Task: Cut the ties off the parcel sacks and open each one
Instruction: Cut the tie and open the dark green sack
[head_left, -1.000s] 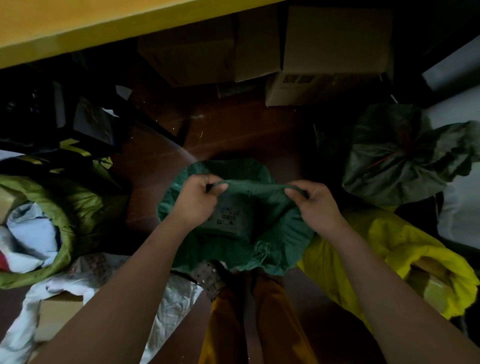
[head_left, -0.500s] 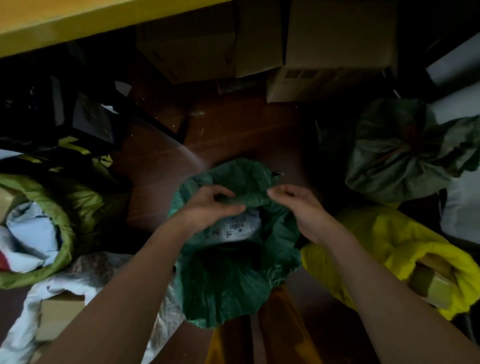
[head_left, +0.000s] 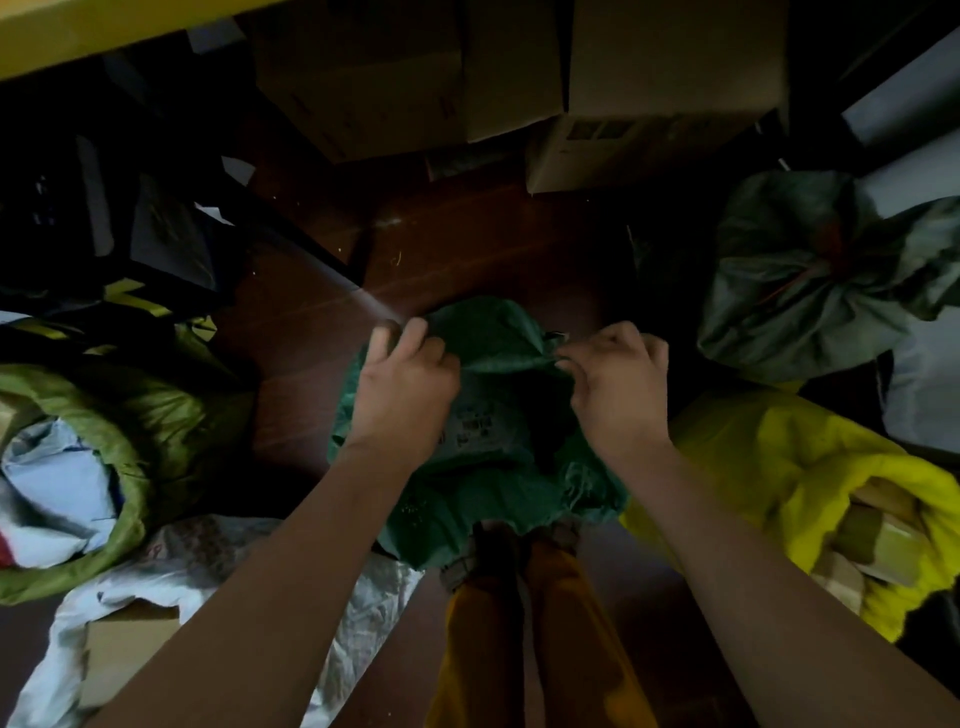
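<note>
A dark green woven sack (head_left: 493, 332) stands on the floor between my feet, its mouth open. My left hand (head_left: 405, 384) grips the far rim on the left side. My right hand (head_left: 618, 379) pinches the same rim on the right. Inside the sack lies a grey parcel with a printed label (head_left: 475, 428). At the right a grey-green sack (head_left: 810, 280) is still bunched shut with an orange tie. No cutting tool shows in either hand.
An open olive sack (head_left: 130, 431) with pale parcels sits at the left, an open yellow sack (head_left: 810, 467) with boxes at the right. A white sack (head_left: 218, 571) with a carton lies at lower left. Cardboard boxes (head_left: 665, 78) line the back under a yellow tabletop.
Both hands have moved apart along the green sack's rim and pulled it wider. The rim folded down and the labelled parcel inside came into sight.
</note>
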